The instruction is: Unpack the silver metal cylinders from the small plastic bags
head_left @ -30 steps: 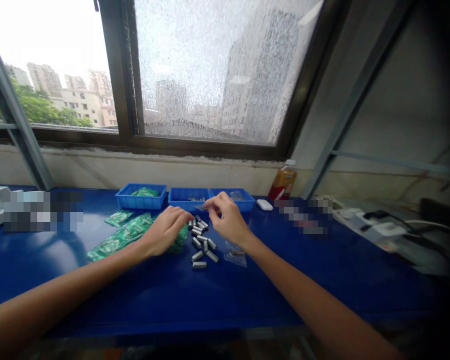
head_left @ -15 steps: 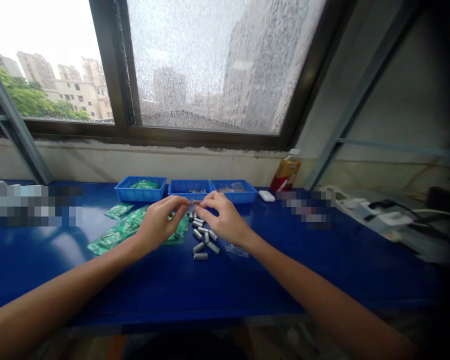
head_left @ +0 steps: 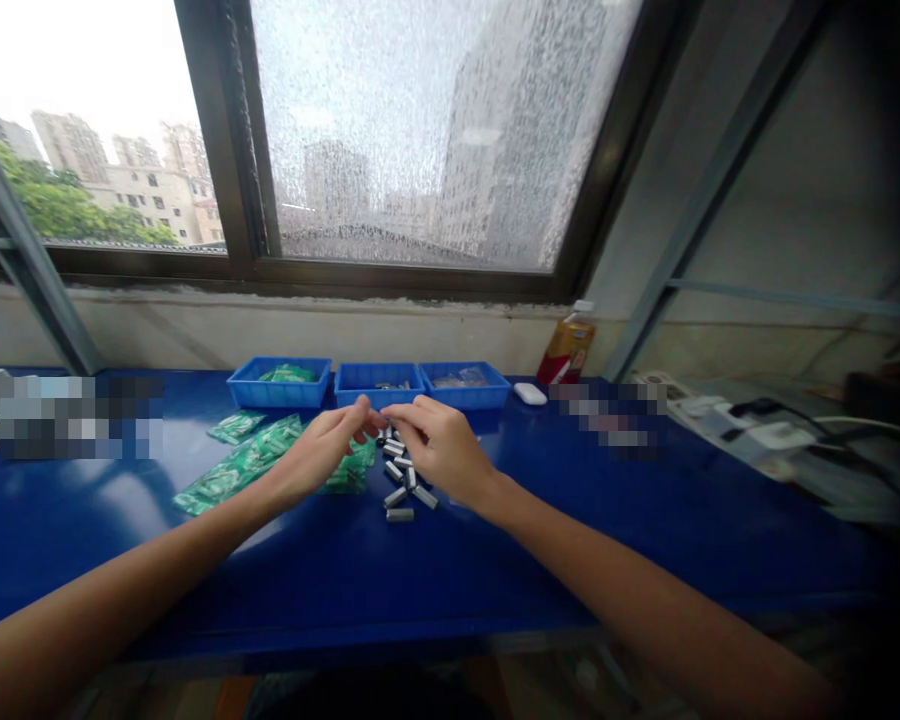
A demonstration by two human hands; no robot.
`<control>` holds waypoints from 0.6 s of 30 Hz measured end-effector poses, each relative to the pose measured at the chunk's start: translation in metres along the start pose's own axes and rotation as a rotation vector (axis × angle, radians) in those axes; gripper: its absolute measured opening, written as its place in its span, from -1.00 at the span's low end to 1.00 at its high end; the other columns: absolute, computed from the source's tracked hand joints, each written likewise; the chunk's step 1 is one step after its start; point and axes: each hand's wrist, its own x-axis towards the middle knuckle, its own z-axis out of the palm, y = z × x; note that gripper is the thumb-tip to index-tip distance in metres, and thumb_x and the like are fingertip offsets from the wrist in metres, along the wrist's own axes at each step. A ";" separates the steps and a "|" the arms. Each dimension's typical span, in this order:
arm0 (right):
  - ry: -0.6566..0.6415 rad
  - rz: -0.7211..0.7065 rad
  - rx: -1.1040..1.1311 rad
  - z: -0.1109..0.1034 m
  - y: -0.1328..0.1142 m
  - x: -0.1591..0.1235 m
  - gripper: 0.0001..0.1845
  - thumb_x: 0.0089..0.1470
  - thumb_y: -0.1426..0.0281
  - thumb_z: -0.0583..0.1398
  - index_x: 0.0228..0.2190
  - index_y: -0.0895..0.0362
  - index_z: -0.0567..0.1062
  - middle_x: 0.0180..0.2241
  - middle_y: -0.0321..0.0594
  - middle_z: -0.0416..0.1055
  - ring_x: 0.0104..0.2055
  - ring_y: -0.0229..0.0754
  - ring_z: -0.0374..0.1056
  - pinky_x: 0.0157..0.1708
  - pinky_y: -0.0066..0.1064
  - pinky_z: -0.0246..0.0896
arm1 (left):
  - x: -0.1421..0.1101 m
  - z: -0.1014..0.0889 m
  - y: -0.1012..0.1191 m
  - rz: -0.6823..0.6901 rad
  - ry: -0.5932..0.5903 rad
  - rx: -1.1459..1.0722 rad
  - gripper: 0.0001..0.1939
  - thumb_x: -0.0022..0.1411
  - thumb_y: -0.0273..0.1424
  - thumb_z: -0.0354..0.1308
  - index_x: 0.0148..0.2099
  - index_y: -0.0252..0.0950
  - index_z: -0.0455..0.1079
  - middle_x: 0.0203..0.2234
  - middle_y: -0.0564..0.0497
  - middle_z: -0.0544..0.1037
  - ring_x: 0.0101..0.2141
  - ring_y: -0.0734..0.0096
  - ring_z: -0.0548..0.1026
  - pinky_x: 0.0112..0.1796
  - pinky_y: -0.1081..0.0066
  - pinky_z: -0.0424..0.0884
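Observation:
My left hand [head_left: 326, 447] hovers over the green packets, its fingers loosely extended and parted, fingertips close to those of my right hand. My right hand [head_left: 448, 452] is closed in a pinch of thumb and forefinger; whatever is between the fingertips is too small to make out. Below the hands, several short silver metal cylinders [head_left: 400, 515] lie loose on the blue table [head_left: 465, 590]. Flat green printed packets [head_left: 244, 465] lie to the left, one long and one small, with another green packet [head_left: 347, 473] partly hidden beneath my left hand.
Behind the hands stand three blue trays: the left tray [head_left: 279, 395] holds green packets, the middle tray [head_left: 379, 372] small metal parts, the right tray [head_left: 465, 400] clear plastic. A white case [head_left: 530, 393] and a bottle [head_left: 568, 345] stand right of them. Power strips with cables [head_left: 780, 432] lie far right.
My left hand has loosened from its pinch and its thumb has lifted. My right hand has turned slightly, still pinching, and covers the clear plastic bag that showed beside it.

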 end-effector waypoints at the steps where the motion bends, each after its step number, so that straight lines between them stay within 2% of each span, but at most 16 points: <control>1: 0.001 -0.028 0.022 -0.001 -0.001 0.000 -0.71 0.09 0.50 0.01 -0.23 0.11 0.48 -0.46 -0.23 0.32 -0.40 -0.26 0.25 -0.35 -0.44 0.13 | 0.001 0.000 0.000 -0.064 -0.005 -0.105 -0.52 0.27 -0.14 -0.21 -0.32 -0.38 0.38 -0.43 -0.06 0.44 -0.42 0.41 0.38 -0.44 0.44 0.31; 3: 0.004 -0.075 0.092 -0.002 -0.003 0.000 -0.68 0.06 0.55 0.00 -0.23 0.11 0.48 -0.41 -0.21 0.34 -0.36 -0.26 0.27 -0.31 -0.43 0.16 | 0.002 0.000 -0.001 -0.117 -0.019 -0.227 -0.62 0.22 -0.17 -0.08 -0.32 -0.39 0.35 -0.46 -0.03 0.43 -0.46 0.47 0.37 -0.46 0.48 0.29; 5: 0.001 -0.073 0.185 -0.004 -0.006 0.002 -0.69 -0.01 0.57 0.04 -0.27 0.10 0.50 -0.36 -0.21 0.36 -0.32 -0.25 0.29 -0.27 -0.41 0.17 | 0.002 -0.001 -0.001 -0.079 -0.014 -0.200 -0.73 0.19 -0.24 0.00 -0.30 -0.38 0.33 -0.48 0.00 0.43 -0.48 0.49 0.37 -0.46 0.49 0.28; 7: -0.018 0.010 0.297 -0.005 -0.008 0.004 -0.77 -0.05 0.52 0.10 -0.34 0.11 0.51 -0.33 -0.20 0.39 -0.27 -0.22 0.30 -0.25 -0.38 0.17 | 0.000 -0.002 -0.001 0.054 0.051 -0.002 -0.79 0.19 -0.31 0.00 -0.29 -0.36 0.35 -0.47 0.00 0.44 -0.45 0.46 0.38 -0.43 0.47 0.29; 9: -0.057 0.177 0.444 -0.005 -0.009 0.006 -0.81 0.00 0.38 0.11 -0.41 0.15 0.52 -0.32 -0.17 0.41 -0.25 -0.19 0.30 -0.27 -0.37 0.17 | -0.003 -0.005 -0.002 0.269 0.163 0.311 -0.80 0.22 -0.36 -0.03 -0.27 -0.33 0.38 -0.44 -0.03 0.46 -0.40 0.41 0.38 -0.36 0.41 0.30; 11: -0.107 0.389 0.628 -0.003 -0.008 0.007 -0.63 0.08 0.21 0.03 -0.46 0.18 0.51 -0.35 -0.13 0.42 -0.30 -0.20 0.30 -0.37 -0.39 0.15 | -0.005 -0.009 -0.003 0.480 0.247 0.584 -0.79 0.24 -0.41 -0.05 -0.22 -0.30 0.41 -0.39 -0.04 0.47 -0.35 0.38 0.36 -0.27 0.35 0.30; 13: -0.148 0.548 0.799 0.000 -0.006 0.008 -0.59 0.07 0.17 0.01 -0.51 0.20 0.48 -0.43 -0.14 0.42 -0.41 -0.23 0.28 -0.47 -0.43 0.11 | -0.004 -0.012 -0.002 0.629 0.249 0.736 -0.77 0.25 -0.45 -0.06 -0.16 -0.26 0.41 -0.35 -0.05 0.47 -0.32 0.37 0.34 -0.24 0.33 0.29; 16: -0.162 0.606 0.879 0.002 -0.004 0.009 -0.75 -0.07 0.27 0.12 -0.58 0.20 0.40 -0.61 -0.29 0.30 -0.56 -0.32 0.19 -0.57 -0.49 0.03 | -0.002 -0.016 0.009 0.740 0.184 0.827 -0.75 0.24 -0.47 -0.06 -0.11 -0.21 0.39 -0.29 -0.04 0.46 -0.28 0.36 0.33 -0.21 0.32 0.32; 18: -0.086 0.556 0.743 -0.001 0.003 0.014 -0.79 -0.10 0.29 0.12 -0.58 0.18 0.37 -0.66 -0.36 0.22 -0.61 -0.34 0.14 -0.61 -0.51 -0.01 | -0.013 -0.017 0.020 0.731 0.156 0.864 -0.73 0.24 -0.44 -0.04 -0.04 -0.21 0.35 -0.20 -0.07 0.42 -0.20 0.30 0.33 -0.15 0.25 0.33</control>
